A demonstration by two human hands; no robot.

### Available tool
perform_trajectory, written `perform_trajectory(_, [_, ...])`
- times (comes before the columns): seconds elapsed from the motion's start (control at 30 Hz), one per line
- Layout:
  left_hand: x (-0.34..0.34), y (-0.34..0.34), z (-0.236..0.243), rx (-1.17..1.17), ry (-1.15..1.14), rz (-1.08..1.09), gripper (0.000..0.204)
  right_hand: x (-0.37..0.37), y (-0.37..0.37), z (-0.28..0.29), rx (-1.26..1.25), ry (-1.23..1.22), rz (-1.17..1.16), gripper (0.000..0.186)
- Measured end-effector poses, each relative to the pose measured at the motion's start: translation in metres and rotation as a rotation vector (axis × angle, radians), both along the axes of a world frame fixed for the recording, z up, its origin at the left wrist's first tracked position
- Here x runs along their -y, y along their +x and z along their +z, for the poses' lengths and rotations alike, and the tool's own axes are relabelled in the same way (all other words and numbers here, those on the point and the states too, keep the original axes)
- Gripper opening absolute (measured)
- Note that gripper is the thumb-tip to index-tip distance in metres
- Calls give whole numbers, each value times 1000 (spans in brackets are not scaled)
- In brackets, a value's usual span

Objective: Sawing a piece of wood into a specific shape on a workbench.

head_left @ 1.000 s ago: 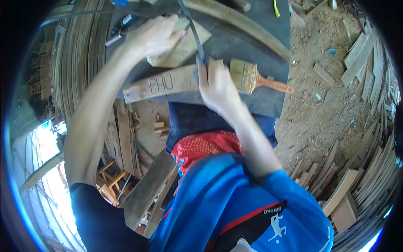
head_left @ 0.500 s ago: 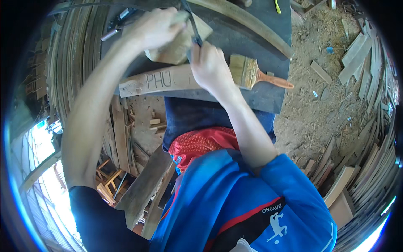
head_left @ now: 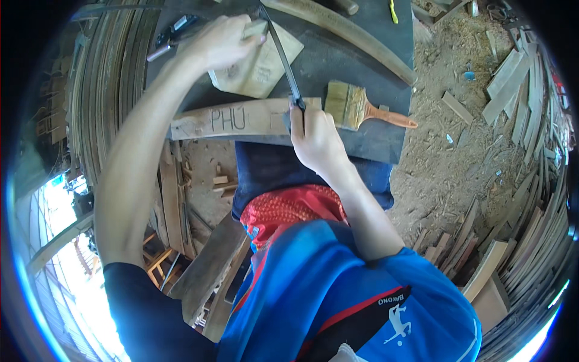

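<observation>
My right hand (head_left: 316,136) is wrapped round the dark handle of a long, narrow-bladed tool (head_left: 283,54). Its blade slants away and to the left, seen nearly edge-on, so I cannot make out teeth. My left hand (head_left: 226,42) grips a small greyish wood piece (head_left: 256,28), close beside the far part of the blade; whether they touch I cannot tell. Below that piece lies a pale angular wood block (head_left: 259,69) on the dark tabletop (head_left: 377,66). Nearer me, under my right hand, rests a wooden board with dark lettering (head_left: 199,123).
A wide paintbrush (head_left: 356,107) with a wooden handle lies to the right. Behind it runs a curved wooden strip (head_left: 356,37); a yellow item (head_left: 394,11) sits at the far right. Dark-and-silver tools (head_left: 166,45) lie at left. Stacked planks (head_left: 105,78) and wood scraps (head_left: 512,84) flank the table.
My right hand has drawn the bladed tool toward me and slightly right, baring more of the blade and the pale block. My left hand stays almost where it was, still gripping the small piece.
</observation>
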State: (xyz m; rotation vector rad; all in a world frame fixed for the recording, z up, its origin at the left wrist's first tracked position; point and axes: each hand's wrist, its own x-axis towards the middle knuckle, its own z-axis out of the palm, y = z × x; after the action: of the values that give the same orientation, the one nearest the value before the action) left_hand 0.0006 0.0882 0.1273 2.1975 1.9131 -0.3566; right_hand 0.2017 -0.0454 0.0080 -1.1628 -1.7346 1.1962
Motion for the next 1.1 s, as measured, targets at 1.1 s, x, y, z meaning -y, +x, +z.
perform_trajectory(1.1, [74, -4, 10, 299, 322, 106, 50, -71, 8, 25, 7, -1, 28, 32])
